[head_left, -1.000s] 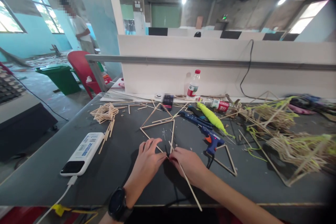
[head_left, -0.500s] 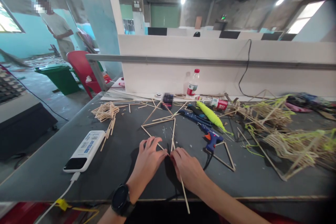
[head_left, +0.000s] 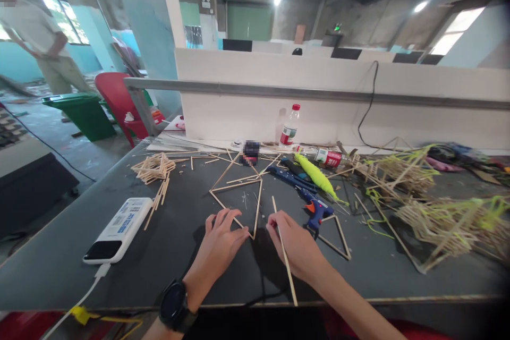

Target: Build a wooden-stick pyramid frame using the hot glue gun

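My left hand (head_left: 219,239), wearing a black watch (head_left: 173,303) at the wrist, rests on the near left side of a frame of thin wooden sticks (head_left: 258,207). Its fingers and thumb curl about the stick close to the frame's near corner. To the right, my right hand (head_left: 292,244) pinches a loose wooden stick (head_left: 290,271), held slanting and apart from the frame. A blue hot glue gun (head_left: 319,211) lies right of that hand, by a smaller joined piece of sticks (head_left: 342,239).
A pile of sticks (head_left: 155,167) and a white power bank (head_left: 119,228) with a cable lie at left. Bottles (head_left: 288,127), neon yellow cord (head_left: 316,176) and tangled stick structures (head_left: 438,218) occupy the back and right. A person (head_left: 43,37) stands beyond a green bin (head_left: 82,117).
My right hand has moved slightly right, lifting the loose stick away from the frame's near corner. My left hand stays at the frame. The person in the background has shifted left.
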`<action>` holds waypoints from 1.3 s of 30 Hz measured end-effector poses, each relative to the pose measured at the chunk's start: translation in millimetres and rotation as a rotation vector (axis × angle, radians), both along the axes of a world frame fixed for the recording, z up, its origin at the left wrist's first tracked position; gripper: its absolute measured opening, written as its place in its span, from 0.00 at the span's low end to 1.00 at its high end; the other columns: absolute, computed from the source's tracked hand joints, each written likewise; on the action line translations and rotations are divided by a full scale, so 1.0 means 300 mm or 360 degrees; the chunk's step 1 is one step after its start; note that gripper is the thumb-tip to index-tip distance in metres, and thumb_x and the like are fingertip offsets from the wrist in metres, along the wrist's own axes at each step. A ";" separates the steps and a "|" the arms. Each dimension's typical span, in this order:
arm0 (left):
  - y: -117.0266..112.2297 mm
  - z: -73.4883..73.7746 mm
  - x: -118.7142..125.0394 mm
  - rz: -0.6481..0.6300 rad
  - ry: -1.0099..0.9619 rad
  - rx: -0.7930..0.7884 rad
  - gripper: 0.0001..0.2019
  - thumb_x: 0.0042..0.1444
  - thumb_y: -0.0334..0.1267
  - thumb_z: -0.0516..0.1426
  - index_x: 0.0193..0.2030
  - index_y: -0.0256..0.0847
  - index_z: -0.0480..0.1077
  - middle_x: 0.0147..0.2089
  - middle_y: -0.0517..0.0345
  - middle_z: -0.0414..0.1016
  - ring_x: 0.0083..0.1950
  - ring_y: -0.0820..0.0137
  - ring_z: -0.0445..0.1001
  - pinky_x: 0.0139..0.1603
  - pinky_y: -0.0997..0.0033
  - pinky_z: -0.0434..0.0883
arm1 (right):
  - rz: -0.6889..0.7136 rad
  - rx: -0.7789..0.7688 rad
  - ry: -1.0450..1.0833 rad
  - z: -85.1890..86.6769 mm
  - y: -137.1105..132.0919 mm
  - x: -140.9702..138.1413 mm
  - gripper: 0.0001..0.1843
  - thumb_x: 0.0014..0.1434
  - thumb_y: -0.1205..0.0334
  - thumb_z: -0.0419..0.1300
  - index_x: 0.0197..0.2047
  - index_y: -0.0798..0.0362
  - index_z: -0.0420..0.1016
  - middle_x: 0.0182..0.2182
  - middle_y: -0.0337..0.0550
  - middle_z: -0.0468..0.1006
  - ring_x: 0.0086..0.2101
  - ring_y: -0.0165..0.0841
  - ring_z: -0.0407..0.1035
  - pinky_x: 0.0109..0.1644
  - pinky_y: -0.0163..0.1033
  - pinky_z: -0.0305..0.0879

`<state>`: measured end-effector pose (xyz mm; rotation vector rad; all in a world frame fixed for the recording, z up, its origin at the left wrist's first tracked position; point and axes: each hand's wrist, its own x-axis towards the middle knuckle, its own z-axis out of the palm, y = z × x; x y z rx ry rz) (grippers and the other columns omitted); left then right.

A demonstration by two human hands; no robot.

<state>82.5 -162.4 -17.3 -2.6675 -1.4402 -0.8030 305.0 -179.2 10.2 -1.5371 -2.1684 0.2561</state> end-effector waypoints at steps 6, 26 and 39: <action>0.002 0.019 0.020 0.0056 -0.0037 -0.0105 0.10 0.65 0.45 0.56 0.42 0.54 0.81 0.59 0.53 0.71 0.61 0.56 0.63 0.57 0.48 0.58 | -0.0182 0.0139 -0.0065 -0.015 0.150 0.043 0.10 0.67 0.70 0.51 0.45 0.53 0.72 0.41 0.47 0.77 0.43 0.38 0.72 0.45 0.38 0.64; -0.026 0.058 0.108 0.0533 -0.0132 -0.0264 0.06 0.55 0.51 0.64 0.32 0.58 0.82 0.57 0.58 0.74 0.62 0.52 0.64 0.57 0.43 0.57 | -0.0299 -0.0157 -0.0666 0.056 0.112 0.085 0.40 0.56 0.79 0.50 0.71 0.56 0.55 0.56 0.58 0.72 0.55 0.50 0.66 0.53 0.51 0.62; -0.027 0.033 0.077 0.0523 0.0030 -0.0148 0.06 0.59 0.44 0.62 0.35 0.57 0.82 0.61 0.56 0.71 0.63 0.51 0.63 0.57 0.44 0.56 | -0.1201 -0.0793 -0.0339 0.064 0.088 0.303 0.36 0.63 0.34 0.48 0.43 0.61 0.77 0.40 0.64 0.80 0.42 0.56 0.76 0.43 0.52 0.68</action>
